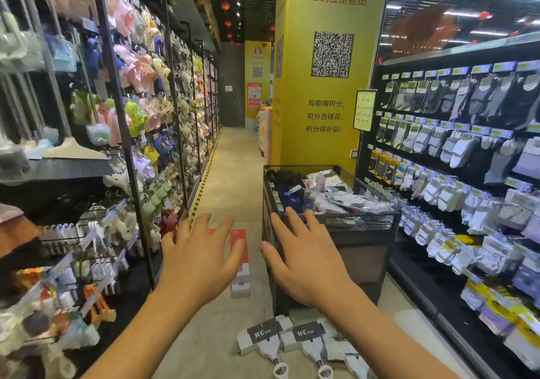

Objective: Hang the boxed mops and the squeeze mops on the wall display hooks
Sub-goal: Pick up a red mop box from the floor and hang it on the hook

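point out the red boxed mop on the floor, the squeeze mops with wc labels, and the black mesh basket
red boxed mop [240, 240], head view, red upper face
squeeze mops [311, 334], head view, middle mop's dark label
black mesh basket [361, 221], head view, front rim

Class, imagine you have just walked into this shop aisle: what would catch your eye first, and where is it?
Two bare hands, the left hand and right hand, stretch forward with fingers spread, holding nothing. Behind them rises a yellow pillar with a big square code. On the floor lie a red and white boxed mop beneath the left hand and grey squeeze mops nearer the camera.
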Demonstrator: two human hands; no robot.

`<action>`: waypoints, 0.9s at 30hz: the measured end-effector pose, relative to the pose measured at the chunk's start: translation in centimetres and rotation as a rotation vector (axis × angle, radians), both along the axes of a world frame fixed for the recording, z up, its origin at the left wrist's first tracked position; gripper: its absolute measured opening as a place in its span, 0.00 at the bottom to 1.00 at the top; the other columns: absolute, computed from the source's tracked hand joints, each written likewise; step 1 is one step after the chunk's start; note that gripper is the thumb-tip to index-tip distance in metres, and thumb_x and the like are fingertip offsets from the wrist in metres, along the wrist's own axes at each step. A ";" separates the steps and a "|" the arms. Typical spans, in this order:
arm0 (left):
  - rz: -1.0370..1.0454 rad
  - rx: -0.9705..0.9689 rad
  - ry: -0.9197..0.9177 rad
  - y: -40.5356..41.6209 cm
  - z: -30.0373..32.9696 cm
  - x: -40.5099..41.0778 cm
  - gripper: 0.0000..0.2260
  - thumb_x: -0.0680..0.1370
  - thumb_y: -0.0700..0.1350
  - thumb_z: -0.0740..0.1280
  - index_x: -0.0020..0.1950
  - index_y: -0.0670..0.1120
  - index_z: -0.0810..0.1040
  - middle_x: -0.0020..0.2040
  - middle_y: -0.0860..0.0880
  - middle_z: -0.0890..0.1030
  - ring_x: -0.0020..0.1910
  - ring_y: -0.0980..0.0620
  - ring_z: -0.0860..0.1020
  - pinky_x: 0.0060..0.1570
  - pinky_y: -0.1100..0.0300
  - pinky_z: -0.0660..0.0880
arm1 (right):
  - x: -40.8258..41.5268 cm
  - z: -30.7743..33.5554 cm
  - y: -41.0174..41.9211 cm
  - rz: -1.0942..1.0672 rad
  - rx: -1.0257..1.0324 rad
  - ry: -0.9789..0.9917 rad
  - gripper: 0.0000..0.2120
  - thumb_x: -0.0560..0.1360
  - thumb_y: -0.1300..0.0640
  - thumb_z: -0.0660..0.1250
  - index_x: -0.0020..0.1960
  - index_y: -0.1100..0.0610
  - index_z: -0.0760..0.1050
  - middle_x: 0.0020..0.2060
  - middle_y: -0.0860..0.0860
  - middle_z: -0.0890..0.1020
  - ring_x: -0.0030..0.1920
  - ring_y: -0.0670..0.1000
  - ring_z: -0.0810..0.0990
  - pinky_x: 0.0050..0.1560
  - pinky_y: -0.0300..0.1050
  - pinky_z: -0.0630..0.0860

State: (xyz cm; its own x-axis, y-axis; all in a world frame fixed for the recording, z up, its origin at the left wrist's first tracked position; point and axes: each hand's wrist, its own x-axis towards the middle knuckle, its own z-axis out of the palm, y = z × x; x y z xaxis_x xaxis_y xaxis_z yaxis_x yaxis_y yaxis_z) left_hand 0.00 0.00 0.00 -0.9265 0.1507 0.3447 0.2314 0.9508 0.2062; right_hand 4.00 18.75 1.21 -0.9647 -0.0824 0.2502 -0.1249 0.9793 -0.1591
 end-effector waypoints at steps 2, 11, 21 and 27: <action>-0.006 -0.018 0.025 0.5 -0.8 -2.4 0.26 0.82 0.66 0.50 0.81 0.64 0.58 0.81 0.51 0.63 0.79 0.45 0.60 0.73 0.38 0.60 | -2.5 -0.4 0.8 0.015 -0.017 -0.001 0.32 0.84 0.35 0.46 0.84 0.46 0.49 0.84 0.53 0.50 0.83 0.62 0.46 0.81 0.60 0.48; 0.078 -0.052 0.029 1.0 -5.9 -12.6 0.26 0.79 0.66 0.52 0.77 0.62 0.65 0.74 0.45 0.73 0.73 0.37 0.70 0.66 0.32 0.69 | -15.8 -5.2 1.5 0.127 0.061 -0.015 0.36 0.80 0.33 0.38 0.82 0.48 0.57 0.81 0.55 0.60 0.78 0.64 0.60 0.76 0.62 0.60; 0.176 -0.056 -0.080 -5.9 -11.2 -25.5 0.27 0.79 0.66 0.52 0.75 0.59 0.72 0.74 0.44 0.73 0.73 0.37 0.70 0.67 0.32 0.67 | -32.1 -11.2 -5.6 0.264 0.039 -0.113 0.34 0.81 0.32 0.42 0.82 0.47 0.56 0.82 0.53 0.58 0.79 0.60 0.59 0.74 0.62 0.63; 0.154 -0.061 -0.118 -11.8 -15.2 -35.8 0.26 0.78 0.63 0.56 0.68 0.52 0.80 0.67 0.40 0.80 0.65 0.32 0.77 0.59 0.31 0.74 | -41.3 -14.2 -11.8 0.241 0.043 -0.180 0.35 0.81 0.33 0.42 0.83 0.48 0.54 0.83 0.55 0.56 0.82 0.61 0.55 0.79 0.62 0.58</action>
